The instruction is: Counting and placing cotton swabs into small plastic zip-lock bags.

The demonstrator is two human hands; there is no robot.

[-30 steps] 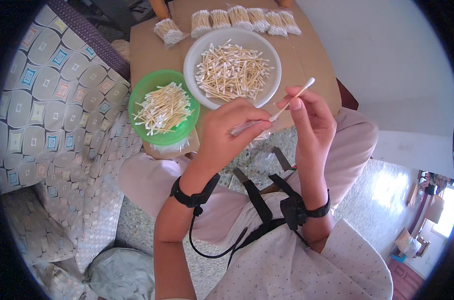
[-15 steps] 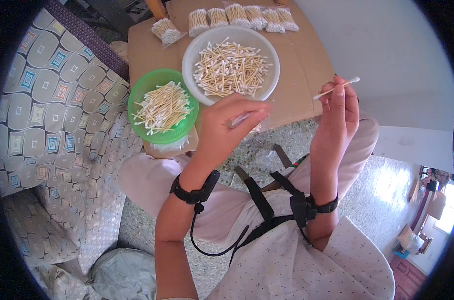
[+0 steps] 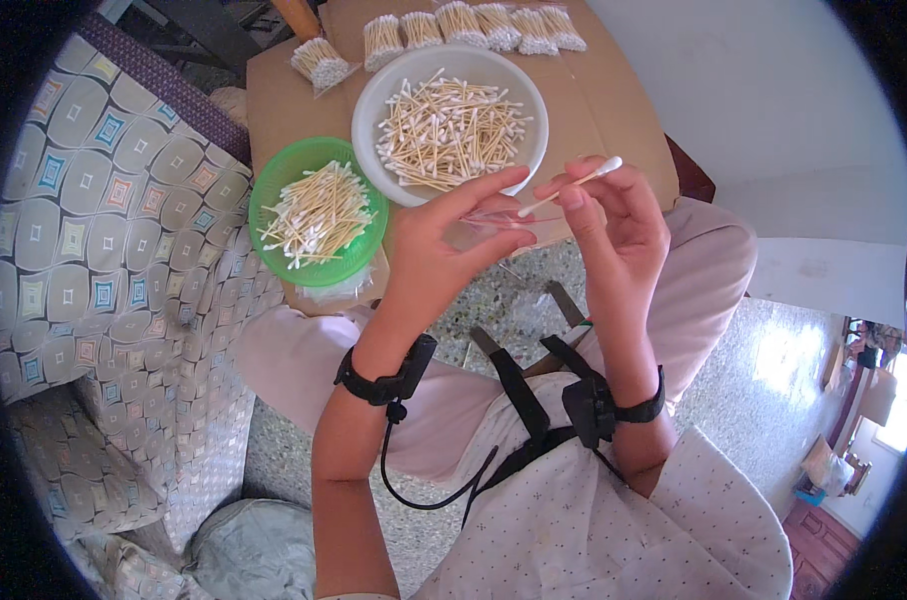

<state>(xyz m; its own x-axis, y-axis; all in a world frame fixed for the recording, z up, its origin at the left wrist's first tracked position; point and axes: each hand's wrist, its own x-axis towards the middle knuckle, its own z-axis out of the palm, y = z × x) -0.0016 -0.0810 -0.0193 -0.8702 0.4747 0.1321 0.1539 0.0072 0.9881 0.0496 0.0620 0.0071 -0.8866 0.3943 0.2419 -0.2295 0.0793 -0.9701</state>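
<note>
**A:** In the head view, what is the right hand (image 3: 614, 225) holding?

**B:** One cotton swab (image 3: 572, 186). The fingers pinch its wooden stick, and the white tip points up and to the right. The other end points at the left hand (image 3: 444, 250).

**A:** And the left hand?

**B:** Its thumb and fingers are closed on a small clear plastic bag (image 3: 494, 215). It looks like the hand holds the bag's mouth toward the swab, so the stick can slide in.

**A:** Why are the bowls so close?

**B:** So the hands reach them fast. The white bowl (image 3: 374, 100) of loose swabs sits just past the hands. The green bowl (image 3: 264, 195) with more swabs is to its left, touching it.

**A:** What is at the far edge?

**B:** A row of swab bundles (image 3: 444, 25), lined up out of the way on the brown cardboard (image 3: 614, 100). A patterned cushion (image 3: 104, 230) lies on the left.
</note>
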